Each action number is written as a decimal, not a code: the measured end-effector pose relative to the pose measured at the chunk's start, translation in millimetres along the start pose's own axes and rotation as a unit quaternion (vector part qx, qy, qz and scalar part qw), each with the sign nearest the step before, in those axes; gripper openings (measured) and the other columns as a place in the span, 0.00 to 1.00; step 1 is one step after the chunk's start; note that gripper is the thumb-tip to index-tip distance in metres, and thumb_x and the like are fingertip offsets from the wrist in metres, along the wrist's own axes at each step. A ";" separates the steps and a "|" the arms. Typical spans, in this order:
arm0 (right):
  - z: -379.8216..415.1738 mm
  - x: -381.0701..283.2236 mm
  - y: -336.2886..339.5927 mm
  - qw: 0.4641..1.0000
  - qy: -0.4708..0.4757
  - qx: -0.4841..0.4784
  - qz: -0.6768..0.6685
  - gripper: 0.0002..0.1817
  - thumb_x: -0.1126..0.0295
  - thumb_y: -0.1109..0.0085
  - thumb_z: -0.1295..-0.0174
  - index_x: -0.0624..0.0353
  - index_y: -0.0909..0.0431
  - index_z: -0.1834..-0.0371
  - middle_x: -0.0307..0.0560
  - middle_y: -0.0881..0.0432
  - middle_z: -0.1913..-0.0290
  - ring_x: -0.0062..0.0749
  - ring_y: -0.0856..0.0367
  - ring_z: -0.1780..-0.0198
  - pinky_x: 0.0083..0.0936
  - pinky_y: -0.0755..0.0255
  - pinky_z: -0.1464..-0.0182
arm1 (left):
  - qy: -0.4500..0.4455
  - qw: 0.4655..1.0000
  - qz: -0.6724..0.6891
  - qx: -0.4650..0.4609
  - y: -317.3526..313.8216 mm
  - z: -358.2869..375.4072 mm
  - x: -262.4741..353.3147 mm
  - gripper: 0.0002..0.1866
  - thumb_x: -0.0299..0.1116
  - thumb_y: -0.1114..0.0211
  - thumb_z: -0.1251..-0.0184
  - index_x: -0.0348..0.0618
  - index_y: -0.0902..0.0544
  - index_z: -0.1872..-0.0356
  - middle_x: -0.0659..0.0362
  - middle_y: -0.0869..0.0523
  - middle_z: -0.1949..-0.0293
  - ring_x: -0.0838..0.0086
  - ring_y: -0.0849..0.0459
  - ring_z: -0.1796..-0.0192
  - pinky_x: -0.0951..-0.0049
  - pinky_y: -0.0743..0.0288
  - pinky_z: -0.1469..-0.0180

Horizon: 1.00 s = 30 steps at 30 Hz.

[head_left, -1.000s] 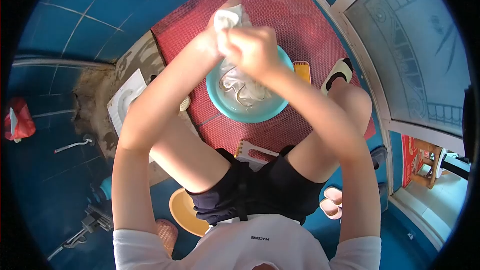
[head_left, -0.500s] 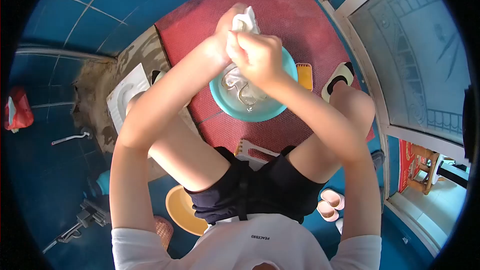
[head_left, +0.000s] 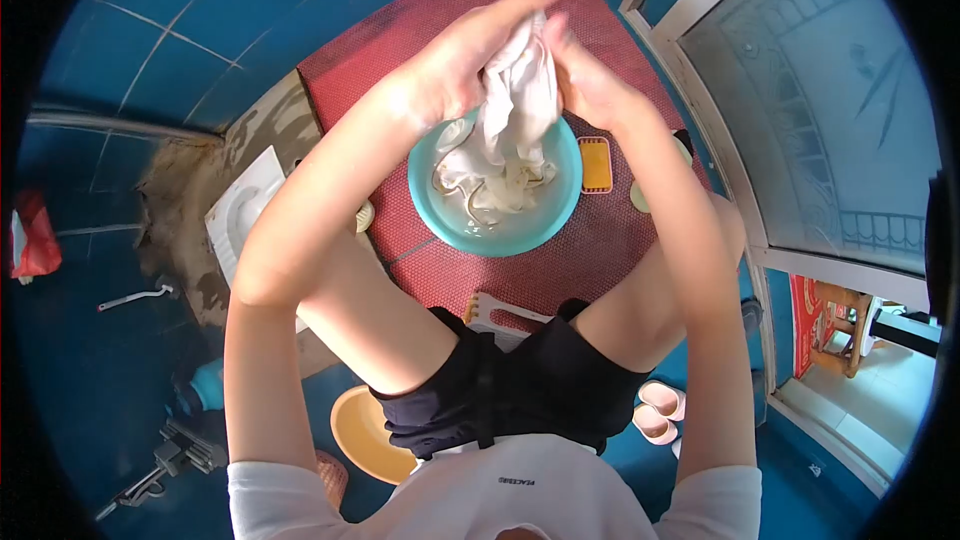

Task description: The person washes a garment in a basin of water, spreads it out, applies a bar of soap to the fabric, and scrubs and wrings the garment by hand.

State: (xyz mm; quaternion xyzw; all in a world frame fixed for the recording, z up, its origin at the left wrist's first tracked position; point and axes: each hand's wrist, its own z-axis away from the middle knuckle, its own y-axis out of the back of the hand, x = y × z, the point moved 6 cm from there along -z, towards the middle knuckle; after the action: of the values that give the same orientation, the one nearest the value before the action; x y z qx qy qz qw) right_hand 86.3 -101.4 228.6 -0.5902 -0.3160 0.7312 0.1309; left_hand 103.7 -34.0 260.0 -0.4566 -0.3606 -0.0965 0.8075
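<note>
A wet white cloth garment (head_left: 522, 95) is bunched between my two hands above a turquoise basin (head_left: 450, 230). Its lower part hangs into the water, where more white fabric with thin straps or cords lies. My left hand (head_left: 478, 52) is closed on the cloth's left side, thumb stretched toward the top. On the opposite side, my right hand (head_left: 588, 78) presses against the cloth with its thumb up; its fingertips are partly hidden behind the fabric. Close to the basin's right rim lies a yellow bar of soap (head_left: 596, 164) in a pink-edged dish.
Beneath the basin spreads a red textured mat (head_left: 400, 70). A white squat toilet (head_left: 240, 205) lies to the left. Near my seat are a yellow basin (head_left: 365, 430) and pink slippers (head_left: 658, 412). A framed glass door (head_left: 810, 100) stands on the right.
My hands have moved apart from a tight clasp, and the garment now hangs spread between them into the basin. The view has shifted slightly.
</note>
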 end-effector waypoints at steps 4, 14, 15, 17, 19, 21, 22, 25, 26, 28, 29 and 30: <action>9.8 -11.9 -1.4 0.935 0.001 -0.045 0.350 0.24 0.58 0.41 0.50 0.61 0.30 0.54 0.43 0.25 0.58 0.25 0.28 0.55 0.21 0.34 0.53 | -0.070 0.963 -0.258 0.028 -2.1 5.3 16.9 0.08 0.30 0.36 0.50 0.39 0.23 0.69 0.60 0.20 0.73 0.82 0.22 0.71 0.82 0.27 0.69; 12.6 -63.1 43.3 0.974 0.185 0.108 0.075 0.12 0.62 0.48 0.43 0.59 0.28 0.64 0.36 0.24 0.67 0.16 0.26 0.64 0.16 0.33 0.59 | -0.173 0.931 -0.276 0.162 53.1 -1.3 33.8 0.15 0.39 0.43 0.42 0.37 0.25 0.62 0.61 0.21 0.64 0.79 0.24 0.61 0.76 0.31 0.56; 13.8 -65.4 44.1 0.971 0.189 0.131 0.062 0.12 0.63 0.50 0.43 0.59 0.29 0.62 0.37 0.24 0.66 0.18 0.26 0.63 0.17 0.32 0.59 | -0.156 0.911 -0.323 0.204 63.4 -2.3 33.8 0.19 0.46 0.47 0.40 0.39 0.27 0.59 0.60 0.22 0.61 0.78 0.25 0.58 0.74 0.32 0.54; 14.3 -63.9 39.1 0.967 0.204 0.139 0.065 0.12 0.63 0.50 0.42 0.59 0.29 0.61 0.38 0.24 0.65 0.19 0.26 0.62 0.17 0.32 0.59 | -0.166 0.922 -0.282 0.209 59.9 3.2 29.9 0.19 0.45 0.47 0.40 0.38 0.27 0.59 0.59 0.22 0.61 0.77 0.25 0.58 0.73 0.32 0.53; 17.3 -65.7 25.3 0.946 0.260 0.174 0.083 0.13 0.61 0.51 0.41 0.60 0.30 0.63 0.37 0.25 0.67 0.18 0.28 0.65 0.15 0.33 0.62 | -0.178 0.930 -0.239 0.216 59.2 5.3 27.6 0.19 0.45 0.48 0.40 0.38 0.28 0.59 0.57 0.22 0.61 0.75 0.25 0.58 0.71 0.32 0.53; 22.6 -70.1 16.8 0.905 0.334 0.207 0.162 0.13 0.61 0.52 0.41 0.60 0.30 0.64 0.36 0.27 0.69 0.17 0.29 0.67 0.14 0.34 0.64 | -0.198 0.960 -0.096 0.173 57.2 1.8 22.6 0.21 0.47 0.50 0.39 0.39 0.29 0.57 0.56 0.23 0.59 0.73 0.25 0.58 0.69 0.33 0.51; 30.9 -75.6 7.0 0.850 0.403 0.240 0.240 0.14 0.60 0.54 0.40 0.61 0.31 0.65 0.35 0.28 0.71 0.15 0.30 0.69 0.14 0.35 0.65 | -0.200 0.959 -0.095 0.176 53.0 1.5 20.9 0.21 0.47 0.50 0.39 0.39 0.29 0.57 0.56 0.23 0.59 0.73 0.25 0.58 0.69 0.33 0.51; 41.8 -64.6 -37.7 0.730 0.470 0.242 0.433 0.10 0.63 0.54 0.42 0.58 0.31 0.65 0.41 0.27 0.74 0.22 0.27 0.74 0.19 0.33 0.71 | -0.165 0.980 0.065 0.088 32.2 -6.8 7.5 0.24 0.54 0.57 0.39 0.42 0.28 0.58 0.56 0.23 0.60 0.71 0.25 0.56 0.67 0.32 0.52; 41.7 -54.2 -53.4 0.713 0.486 0.222 0.454 0.09 0.64 0.52 0.44 0.57 0.31 0.66 0.43 0.25 0.74 0.26 0.25 0.75 0.23 0.31 0.72 | -0.167 0.980 0.067 0.089 40.5 -8.9 4.8 0.24 0.54 0.57 0.39 0.42 0.28 0.58 0.56 0.23 0.60 0.71 0.25 0.56 0.67 0.32 0.52; 34.0 -23.4 -66.7 0.687 0.457 0.184 0.534 0.07 0.66 0.50 0.49 0.54 0.29 0.67 0.44 0.24 0.75 0.36 0.24 0.78 0.30 0.30 0.76 | -0.087 0.956 0.226 -0.166 46.8 -26.9 -15.8 0.24 0.55 0.57 0.41 0.44 0.26 0.63 0.57 0.22 0.66 0.69 0.24 0.62 0.67 0.30 0.59; 34.3 -14.9 -80.4 0.621 0.480 0.140 0.604 0.08 0.66 0.48 0.53 0.51 0.28 0.69 0.43 0.24 0.79 0.40 0.25 0.80 0.33 0.30 0.79 | -0.082 0.944 0.187 -0.259 56.0 -40.9 -23.0 0.23 0.56 0.55 0.43 0.45 0.26 0.66 0.58 0.23 0.70 0.70 0.25 0.67 0.67 0.31 0.64; 33.7 -13.8 -85.1 0.553 0.485 0.129 0.665 0.07 0.65 0.48 0.54 0.50 0.28 0.70 0.46 0.24 0.80 0.39 0.24 0.80 0.31 0.30 0.78 | -0.144 0.911 0.169 -0.348 48.3 -40.0 -26.5 0.22 0.55 0.53 0.44 0.45 0.26 0.65 0.59 0.23 0.70 0.70 0.26 0.68 0.67 0.31 0.66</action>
State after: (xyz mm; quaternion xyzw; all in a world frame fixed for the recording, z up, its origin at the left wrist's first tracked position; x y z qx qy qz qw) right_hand 42.7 -54.4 295.4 -0.8744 0.3754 0.2456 -0.1848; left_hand 127.7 -43.6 197.0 -0.7720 -0.3343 -0.0114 0.5405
